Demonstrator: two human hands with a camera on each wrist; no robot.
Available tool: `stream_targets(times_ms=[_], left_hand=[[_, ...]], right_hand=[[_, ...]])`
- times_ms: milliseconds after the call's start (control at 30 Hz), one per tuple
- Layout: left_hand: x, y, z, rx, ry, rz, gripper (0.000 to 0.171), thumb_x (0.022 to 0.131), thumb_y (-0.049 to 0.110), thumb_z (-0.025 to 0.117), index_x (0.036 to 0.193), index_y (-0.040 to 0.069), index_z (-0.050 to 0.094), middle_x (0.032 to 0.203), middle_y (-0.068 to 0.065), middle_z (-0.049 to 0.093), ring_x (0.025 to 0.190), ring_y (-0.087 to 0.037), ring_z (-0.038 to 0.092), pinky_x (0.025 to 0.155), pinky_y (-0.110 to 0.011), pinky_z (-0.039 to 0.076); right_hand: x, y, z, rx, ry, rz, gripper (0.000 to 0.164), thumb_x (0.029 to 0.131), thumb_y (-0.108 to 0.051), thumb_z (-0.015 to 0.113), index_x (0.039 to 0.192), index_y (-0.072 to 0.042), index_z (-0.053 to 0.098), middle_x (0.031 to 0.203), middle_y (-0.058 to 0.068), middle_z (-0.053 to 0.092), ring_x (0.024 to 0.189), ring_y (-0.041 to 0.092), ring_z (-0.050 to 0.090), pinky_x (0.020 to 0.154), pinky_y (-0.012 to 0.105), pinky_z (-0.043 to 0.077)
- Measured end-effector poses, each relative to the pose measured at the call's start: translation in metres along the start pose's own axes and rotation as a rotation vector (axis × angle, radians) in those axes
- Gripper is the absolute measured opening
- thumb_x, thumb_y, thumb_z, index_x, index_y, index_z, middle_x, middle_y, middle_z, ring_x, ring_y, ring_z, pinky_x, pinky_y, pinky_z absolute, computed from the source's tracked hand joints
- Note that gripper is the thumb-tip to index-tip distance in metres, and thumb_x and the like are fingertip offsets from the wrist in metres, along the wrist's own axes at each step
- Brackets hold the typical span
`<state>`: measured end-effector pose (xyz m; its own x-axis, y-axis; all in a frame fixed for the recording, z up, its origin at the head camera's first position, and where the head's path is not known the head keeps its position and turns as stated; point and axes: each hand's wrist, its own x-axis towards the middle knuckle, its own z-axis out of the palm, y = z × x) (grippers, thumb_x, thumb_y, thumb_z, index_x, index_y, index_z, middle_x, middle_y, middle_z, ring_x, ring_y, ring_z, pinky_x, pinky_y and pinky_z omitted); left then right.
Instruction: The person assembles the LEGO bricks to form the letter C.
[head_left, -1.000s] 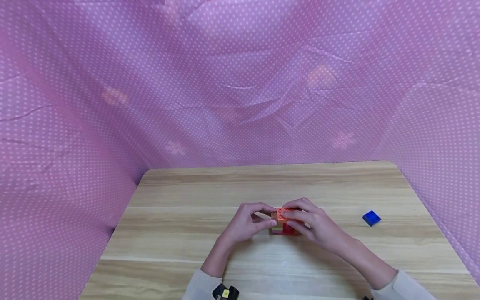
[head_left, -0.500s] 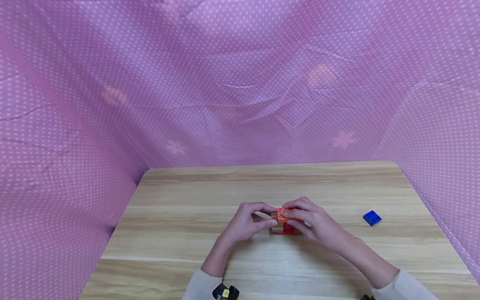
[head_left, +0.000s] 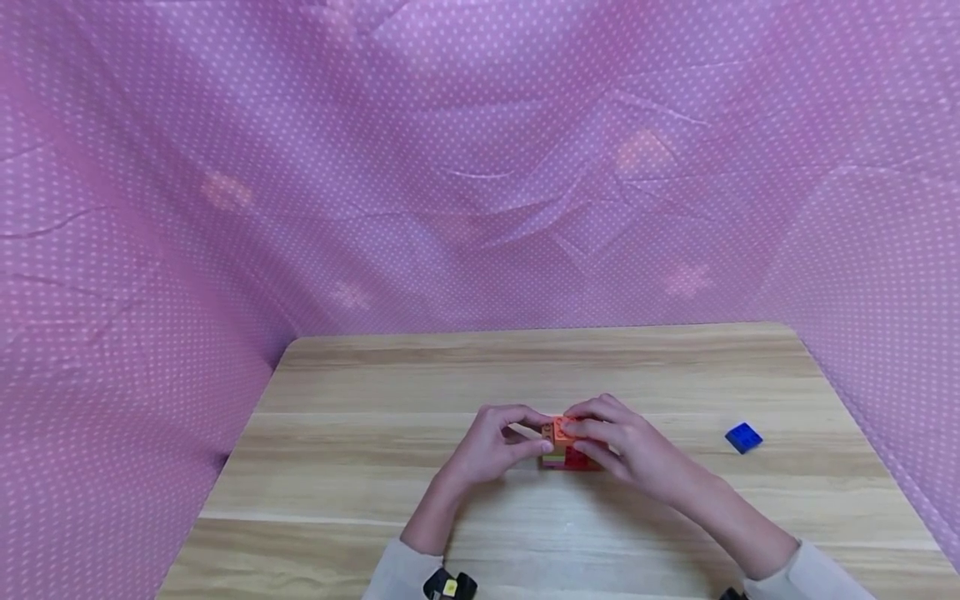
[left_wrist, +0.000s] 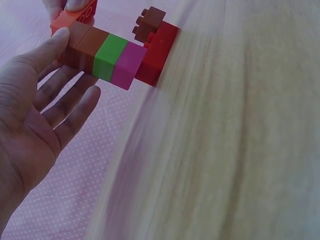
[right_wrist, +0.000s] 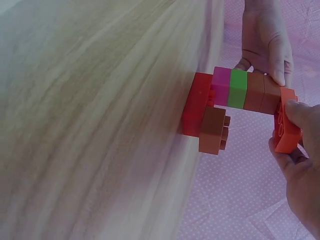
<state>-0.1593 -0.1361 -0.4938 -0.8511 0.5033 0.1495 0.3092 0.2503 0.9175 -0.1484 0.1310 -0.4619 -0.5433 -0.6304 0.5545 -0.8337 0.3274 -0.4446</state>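
My left hand pinches the upper part of a brick stack between thumb and fingers, at the brown bricks. Below these come a green brick and a magenta brick, standing on one end of a long red brick on the table. Another brown brick sits on the red brick's other end, its studs showing. With thumb and fingers, my right hand grips an orange brick at the top of the column; it juts out sideways over the lower brown brick. My fingers partly cover the orange brick.
A blue brick lies apart on the right side of the wooden table. Pink dotted cloth hangs behind the table and along both sides.
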Motion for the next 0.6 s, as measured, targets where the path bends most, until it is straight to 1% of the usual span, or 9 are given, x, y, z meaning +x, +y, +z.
stream_targets(times_ms=[133, 233, 333, 467, 600], left_hand=[[-0.0005, -0.0007, 0.0003, -0.003, 0.005, -0.004, 0.026, 0.095, 0.027, 0.082, 0.12, 0.026, 0.079, 0.115, 0.01, 0.077, 0.108, -0.011, 0.073, 0.086, -0.029, 0.065], [0.0004, -0.0005, 0.001, -0.011, 0.009, -0.003, 0.026, 0.094, 0.024, 0.083, 0.12, 0.023, 0.079, 0.115, 0.008, 0.077, 0.107, -0.012, 0.074, 0.085, -0.03, 0.065], [0.0008, 0.001, 0.0013, -0.01, 0.005, -0.003, 0.027, 0.094, 0.023, 0.083, 0.12, 0.021, 0.079, 0.115, 0.007, 0.077, 0.107, -0.012, 0.074, 0.085, -0.031, 0.065], [0.0008, 0.0036, 0.0033, 0.045, 0.006, 0.011, 0.027, 0.095, 0.026, 0.083, 0.121, 0.022, 0.076, 0.114, 0.009, 0.076, 0.107, -0.009, 0.072, 0.089, -0.029, 0.064], [0.0018, 0.0061, 0.0087, 0.115, 0.039, 0.072, 0.038, 0.093, 0.031, 0.085, 0.127, 0.023, 0.072, 0.12, 0.01, 0.074, 0.11, -0.007, 0.07, 0.097, -0.03, 0.061]], right_hand=[[0.0, 0.0002, 0.0008, -0.021, -0.001, -0.019, 0.035, 0.086, 0.003, 0.084, 0.118, -0.012, 0.079, 0.126, 0.003, 0.069, 0.116, 0.019, 0.063, 0.094, 0.023, 0.059], [-0.0004, 0.0001, 0.0002, -0.03, -0.008, -0.017, 0.035, 0.088, 0.002, 0.083, 0.119, -0.013, 0.079, 0.127, 0.002, 0.068, 0.117, 0.018, 0.062, 0.095, 0.023, 0.059], [-0.0013, 0.0006, 0.0005, -0.031, 0.0, -0.031, 0.035, 0.087, 0.002, 0.083, 0.119, -0.013, 0.078, 0.126, 0.003, 0.068, 0.115, 0.019, 0.063, 0.095, 0.022, 0.058], [-0.0028, 0.0003, 0.0013, -0.031, 0.012, -0.026, 0.035, 0.087, 0.002, 0.084, 0.119, -0.013, 0.078, 0.126, 0.003, 0.069, 0.115, 0.02, 0.064, 0.095, 0.02, 0.057], [-0.0034, 0.0005, 0.0028, -0.031, 0.019, -0.021, 0.037, 0.087, 0.001, 0.084, 0.12, -0.014, 0.078, 0.127, 0.002, 0.069, 0.116, 0.02, 0.064, 0.098, 0.022, 0.058]])
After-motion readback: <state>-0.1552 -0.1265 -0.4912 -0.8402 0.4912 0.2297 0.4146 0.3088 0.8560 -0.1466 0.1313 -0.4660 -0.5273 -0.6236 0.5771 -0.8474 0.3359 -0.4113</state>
